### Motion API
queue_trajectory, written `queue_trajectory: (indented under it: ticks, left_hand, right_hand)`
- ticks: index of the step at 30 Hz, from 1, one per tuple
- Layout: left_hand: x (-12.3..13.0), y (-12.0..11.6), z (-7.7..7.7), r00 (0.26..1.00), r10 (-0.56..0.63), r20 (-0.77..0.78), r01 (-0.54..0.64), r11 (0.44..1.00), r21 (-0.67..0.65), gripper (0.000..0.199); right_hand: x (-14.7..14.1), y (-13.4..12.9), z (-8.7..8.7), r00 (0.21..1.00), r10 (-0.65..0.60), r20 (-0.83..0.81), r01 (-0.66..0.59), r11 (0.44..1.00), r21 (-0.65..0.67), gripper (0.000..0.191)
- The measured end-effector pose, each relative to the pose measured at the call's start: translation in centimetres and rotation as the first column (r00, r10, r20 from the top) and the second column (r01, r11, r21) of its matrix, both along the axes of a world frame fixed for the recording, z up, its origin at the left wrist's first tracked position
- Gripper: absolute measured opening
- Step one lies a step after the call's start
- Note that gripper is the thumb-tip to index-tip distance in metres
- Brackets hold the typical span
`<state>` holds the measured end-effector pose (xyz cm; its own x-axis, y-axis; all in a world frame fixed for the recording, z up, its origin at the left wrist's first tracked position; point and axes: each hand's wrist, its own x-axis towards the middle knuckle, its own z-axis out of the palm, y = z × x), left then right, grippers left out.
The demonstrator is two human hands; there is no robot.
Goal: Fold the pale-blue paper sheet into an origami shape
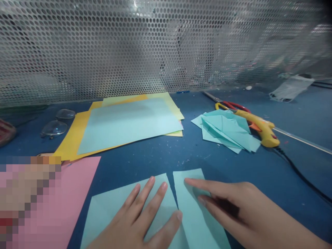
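My left hand [140, 214] lies flat with its fingers spread on a light teal sheet of paper [103, 207] at the bottom middle. A narrow strip of the same teal paper [190, 204] lies just right of it. The gap between them narrows toward me, near my left thumb; I cannot tell whether they are joined lower down. My right hand [238, 204] reaches in from the right, its index finger stretched out onto the strip's upper part and its thumb at the strip's right side. Both papers run out of view at the bottom.
Stacked blue, yellow and pale green sheets [129, 121] lie ahead. Folded teal papers [225, 129], a yellow glue gun [259, 128] with a black cord and scissors [236, 105] sit right. Glasses [54, 128] and pink paper [83, 186] lie left. Perforated metal [155, 52] stands behind.
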<state>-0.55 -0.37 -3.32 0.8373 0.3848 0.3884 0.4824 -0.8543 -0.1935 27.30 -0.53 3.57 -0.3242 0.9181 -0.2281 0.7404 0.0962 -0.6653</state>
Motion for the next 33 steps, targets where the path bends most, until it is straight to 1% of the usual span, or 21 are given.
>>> queue_trajectory:
  ticks: [3, 4, 5, 7, 9, 10, 12, 13, 14, 15, 17, 19, 21, 24, 25, 27, 30, 33]
  left_hand:
    - [-0.2, 0.0, 1.1, 0.981, -0.050, -0.189, 0.052, 0.999, 0.009, 0.075]
    - [-0.2, 0.0, 1.2, 0.975, -0.038, -0.221, 0.045, 0.999, 0.023, 0.076]
    - [-0.1, 0.0, 1.2, 0.983, 0.009, -0.185, 0.000, 0.999, 0.045, 0.076]
    - [0.0, 0.1, 0.8, 0.993, 0.032, -0.117, -0.026, 0.998, 0.054, 0.076]
    - [0.0, 0.6, 0.5, 0.996, 0.029, -0.090, -0.024, 0.999, 0.048, 0.078]
    - [-0.1, 0.9, 0.7, 0.994, 0.029, -0.102, -0.026, 0.999, 0.035, 0.080]
    - [-0.3, 1.7, 1.5, 0.984, 0.027, -0.174, -0.035, 0.998, -0.045, 0.087]
    - [-0.3, 2.1, 2.2, 0.972, 0.010, -0.233, -0.039, 0.992, -0.123, 0.093]
    - [-0.4, 2.4, 2.9, 0.957, -0.033, -0.287, -0.030, 0.977, -0.213, 0.100]
    - [-0.5, 2.6, 3.5, 0.955, -0.043, -0.295, -0.034, 0.967, -0.251, 0.105]
    - [-0.6, 2.7, 4.4, 0.951, -0.040, -0.307, -0.056, 0.953, -0.296, 0.108]
    - [-0.6, 2.6, 4.6, 0.951, -0.031, -0.309, -0.069, 0.948, -0.310, 0.106]
    - [-0.7, 2.5, 4.6, 0.949, -0.051, -0.312, -0.057, 0.943, -0.329, 0.104]
    - [-0.4, 2.3, 4.5, 0.941, -0.077, -0.329, -0.047, 0.934, -0.355, 0.094]
    - [-0.3, 2.2, 4.4, 0.940, -0.069, -0.335, -0.059, 0.933, -0.356, 0.091]
    - [0.2, 1.9, 4.3, 0.942, -0.012, -0.336, -0.110, 0.934, -0.341, 0.087]
    - [0.6, 1.3, 3.5, 0.958, 0.080, -0.274, -0.164, 0.941, -0.298, 0.082]
    - [0.5, 0.8, 2.5, 0.980, 0.074, -0.183, -0.121, 0.958, -0.260, 0.082]
  right_hand:
    - [-0.1, 0.2, 0.2, 1.000, -0.011, -0.002, 0.011, 1.000, 0.000, 0.046]
    - [-0.1, 0.3, 0.3, 1.000, -0.014, -0.008, 0.013, 1.000, -0.010, 0.046]
    - [-0.1, 0.3, 0.3, 1.000, -0.016, -0.014, 0.015, 1.000, -0.018, 0.046]
    - [0.0, 0.2, 0.3, 1.000, -0.006, -0.020, 0.005, 1.000, -0.023, 0.045]
    - [0.1, 0.1, 0.5, 0.999, 0.030, -0.022, -0.030, 0.999, -0.013, 0.045]
    - [0.0, 0.1, 0.6, 0.998, 0.059, -0.022, -0.059, 0.998, -0.007, 0.046]
    - [-0.2, 0.2, 0.9, 0.993, 0.117, -0.031, -0.117, 0.993, 0.008, 0.049]
    - [-0.4, 0.3, 1.1, 0.990, 0.140, -0.034, -0.140, 0.990, 0.006, 0.050]
    - [-0.5, 0.5, 1.3, 0.987, 0.155, -0.030, -0.155, 0.988, 0.002, 0.050]
    - [-0.7, 0.6, 1.5, 0.987, 0.157, -0.021, -0.157, 0.988, -0.012, 0.050]
    - [-0.8, 0.7, 1.6, 0.990, 0.140, -0.016, -0.141, 0.990, -0.033, 0.049]
    - [-0.8, 0.6, 1.5, 0.993, 0.110, -0.029, -0.112, 0.993, -0.039, 0.048]
    - [-0.6, 0.3, 1.2, 0.996, 0.086, -0.038, -0.088, 0.995, -0.043, 0.047]
    - [-0.4, -0.3, 0.7, 0.998, 0.059, -0.015, -0.059, 0.998, 0.008, 0.047]
    - [-0.4, -0.5, 0.6, 0.998, 0.055, -0.009, -0.055, 0.998, 0.031, 0.047]
    - [-0.3, -0.7, 0.5, 0.999, 0.048, -0.003, -0.048, 0.997, 0.054, 0.047]
    - [-0.3, -0.8, 0.6, 0.999, 0.050, -0.004, -0.049, 0.998, 0.026, 0.047]
    - [-0.2, -0.6, 0.9, 0.999, 0.044, -0.004, -0.044, 0.999, 0.031, 0.047]
